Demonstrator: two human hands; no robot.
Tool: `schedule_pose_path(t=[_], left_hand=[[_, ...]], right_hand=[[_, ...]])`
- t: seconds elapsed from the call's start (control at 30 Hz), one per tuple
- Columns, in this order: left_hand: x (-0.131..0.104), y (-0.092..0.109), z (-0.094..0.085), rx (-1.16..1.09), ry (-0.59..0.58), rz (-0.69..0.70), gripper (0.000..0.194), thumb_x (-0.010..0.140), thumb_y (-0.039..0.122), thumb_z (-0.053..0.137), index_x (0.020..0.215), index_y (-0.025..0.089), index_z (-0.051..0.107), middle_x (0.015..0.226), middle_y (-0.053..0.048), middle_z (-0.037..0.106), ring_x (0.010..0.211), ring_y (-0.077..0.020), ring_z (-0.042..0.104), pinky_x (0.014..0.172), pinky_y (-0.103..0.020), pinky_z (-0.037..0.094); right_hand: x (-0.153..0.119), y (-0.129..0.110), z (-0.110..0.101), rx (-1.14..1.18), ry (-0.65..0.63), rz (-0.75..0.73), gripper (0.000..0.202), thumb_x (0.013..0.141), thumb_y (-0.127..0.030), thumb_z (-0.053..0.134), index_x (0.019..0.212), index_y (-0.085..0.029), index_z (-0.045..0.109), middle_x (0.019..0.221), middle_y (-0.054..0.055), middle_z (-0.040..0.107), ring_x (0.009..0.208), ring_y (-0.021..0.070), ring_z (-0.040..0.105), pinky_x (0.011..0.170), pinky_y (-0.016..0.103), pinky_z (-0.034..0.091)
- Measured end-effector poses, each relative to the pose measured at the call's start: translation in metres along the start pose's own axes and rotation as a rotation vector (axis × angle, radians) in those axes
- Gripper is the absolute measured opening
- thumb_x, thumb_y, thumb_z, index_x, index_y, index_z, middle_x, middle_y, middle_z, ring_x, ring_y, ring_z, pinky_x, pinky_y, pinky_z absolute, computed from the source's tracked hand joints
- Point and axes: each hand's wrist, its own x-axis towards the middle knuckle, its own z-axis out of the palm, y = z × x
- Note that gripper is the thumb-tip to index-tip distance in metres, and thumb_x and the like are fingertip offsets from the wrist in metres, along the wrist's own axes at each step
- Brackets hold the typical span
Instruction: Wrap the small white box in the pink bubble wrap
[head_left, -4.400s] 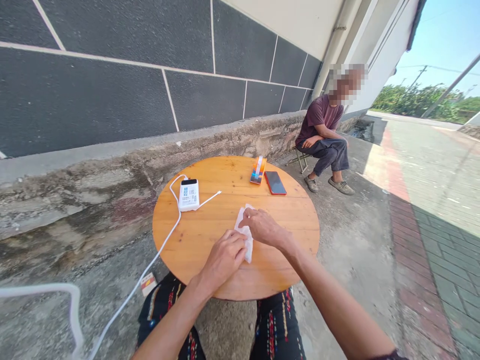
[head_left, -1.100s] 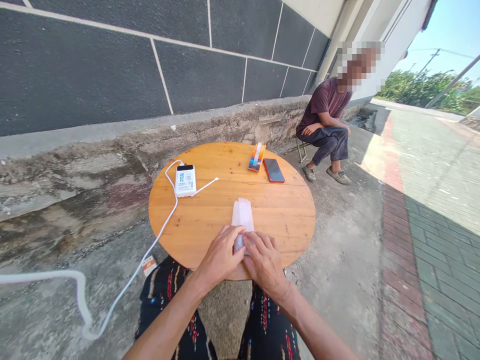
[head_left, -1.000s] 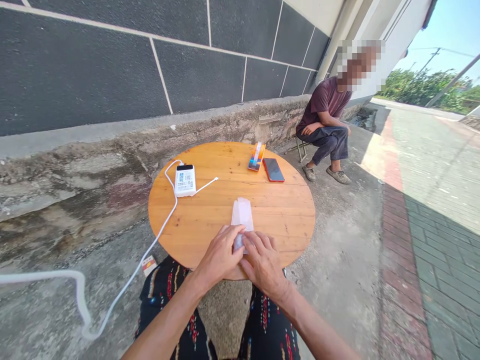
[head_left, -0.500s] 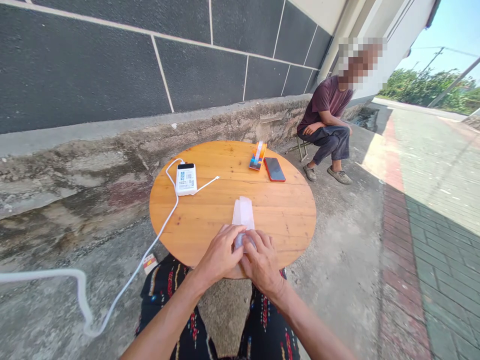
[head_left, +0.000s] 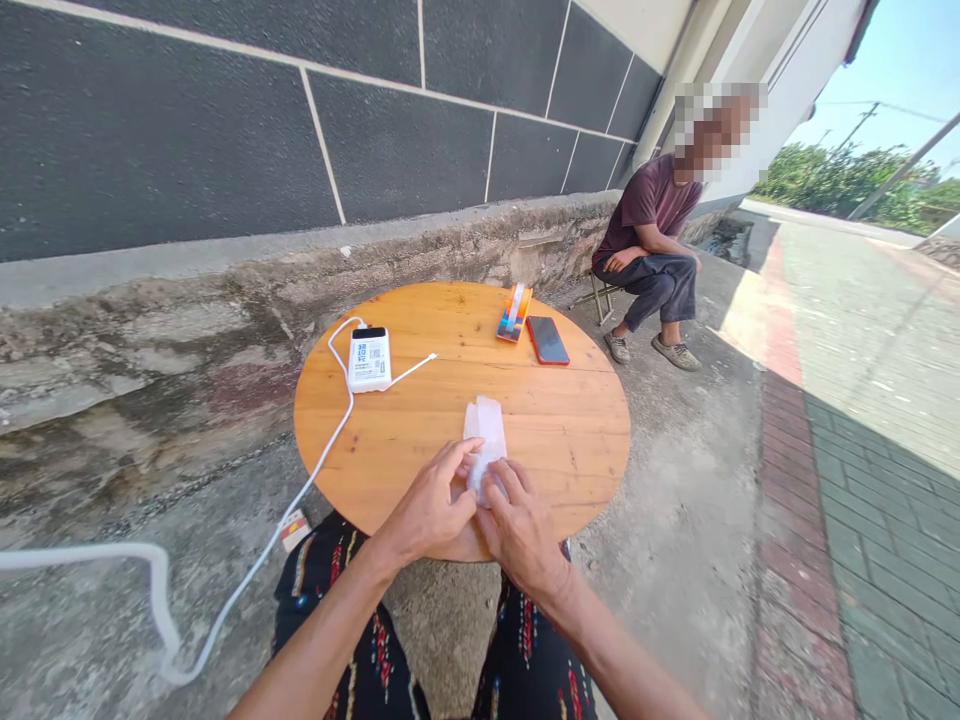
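Note:
A thin, whitish, translucent wrapping sheet (head_left: 486, 425) lies folded lengthwise on the round wooden table (head_left: 390, 440), its near end between my hands. My right hand (head_left: 521, 525) has its fingers curled over that near end, pressing and gripping it. At the sheet's left edge is my left hand (head_left: 427, 505), thumb and forefinger spread apart. Its other fingers are bent beside the sheet and partly hidden. Whether anything lies inside the folds cannot be made out.
Toward the back of the table stand an orange tape dispenser (head_left: 514, 312) and a red-edged phone (head_left: 548, 340). On the left, a white power bank (head_left: 370, 360) trails a white cable (head_left: 330, 452) off the edge. A person (head_left: 651, 235) sits on a stool beyond.
My left hand has drawn back a little to the left, its thumb and forefinger parting from the sheet. More of the sheet's near end shows. My right hand stays on it.

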Motion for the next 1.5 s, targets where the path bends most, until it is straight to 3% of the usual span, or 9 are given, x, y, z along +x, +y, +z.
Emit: schedule_pose_path(t=[0.17, 0.3, 0.5, 0.83, 1.03, 1.27, 1.5], left_hand=[[0.003, -0.002, -0.004, -0.001, -0.005, 0.005, 0.057, 0.072, 0.005, 0.048, 0.127, 0.02, 0.047, 0.123, -0.007, 0.059, 0.109, -0.018, 0.058, 0.096, -0.032, 0.048], [0.011, -0.004, -0.007, 0.092, 0.022, 0.091, 0.055, 0.072, 0.001, 0.042, 0.122, 0.022, 0.053, 0.123, -0.005, 0.059, 0.113, -0.0175, 0.054, 0.1, -0.032, 0.044], [0.022, -0.01, -0.006, 0.167, -0.083, 0.192, 0.06, 0.071, -0.002, 0.038, 0.121, 0.024, 0.057, 0.12, -0.002, 0.062, 0.113, -0.0169, 0.054, 0.102, -0.034, 0.042], [0.016, -0.013, -0.001, 0.056, -0.034, 0.031, 0.052, 0.071, 0.001, 0.041, 0.116, 0.02, 0.059, 0.112, -0.004, 0.065, 0.102, -0.0171, 0.059, 0.094, -0.03, 0.045], [0.026, -0.014, -0.005, -0.057, -0.098, -0.035, 0.052, 0.07, 0.004, 0.039, 0.115, 0.018, 0.06, 0.113, -0.005, 0.066, 0.104, -0.0178, 0.059, 0.092, -0.028, 0.045], [0.038, -0.015, -0.008, -0.098, -0.129, -0.096, 0.043, 0.075, 0.007, 0.036, 0.104, 0.018, 0.066, 0.102, -0.003, 0.07, 0.092, -0.0175, 0.063, 0.081, -0.026, 0.046], [0.032, -0.021, -0.001, 0.013, 0.044, -0.128, 0.042, 0.074, 0.005, 0.038, 0.106, 0.014, 0.064, 0.105, -0.008, 0.064, 0.099, -0.0195, 0.058, 0.09, -0.031, 0.044]], right_hand=[[0.001, -0.001, -0.003, -0.031, -0.037, 0.017, 0.019, 0.085, -0.013, 0.052, 0.104, -0.017, 0.055, 0.122, 0.012, 0.052, 0.116, 0.0272, 0.043, 0.095, 0.046, 0.045], [0.002, 0.001, -0.006, -0.063, -0.091, 0.018, 0.016, 0.084, -0.017, 0.056, 0.1, -0.018, 0.055, 0.123, 0.011, 0.053, 0.114, 0.0282, 0.044, 0.091, 0.045, 0.044], [0.003, 0.0, -0.009, -0.083, -0.129, 0.035, 0.012, 0.085, -0.018, 0.055, 0.097, -0.018, 0.055, 0.121, 0.01, 0.053, 0.113, 0.028, 0.043, 0.09, 0.044, 0.041], [0.019, 0.001, -0.024, -0.069, -0.234, 0.044, 0.021, 0.08, -0.02, 0.062, 0.1, -0.019, 0.056, 0.118, 0.008, 0.056, 0.105, 0.0246, 0.047, 0.087, 0.038, 0.036], [0.046, 0.012, -0.036, -0.052, -0.381, 0.038, 0.025, 0.076, -0.024, 0.066, 0.1, -0.019, 0.059, 0.106, 0.006, 0.063, 0.098, 0.0232, 0.053, 0.083, 0.035, 0.034], [0.077, 0.03, -0.038, 0.066, -0.55, 0.096, 0.026, 0.072, -0.026, 0.068, 0.097, -0.02, 0.064, 0.094, 0.004, 0.067, 0.086, 0.0193, 0.059, 0.075, 0.028, 0.036], [0.093, 0.036, -0.039, 0.14, -0.639, 0.14, 0.028, 0.073, -0.03, 0.068, 0.099, -0.02, 0.066, 0.088, 0.002, 0.069, 0.078, 0.0171, 0.06, 0.065, 0.024, 0.035]])
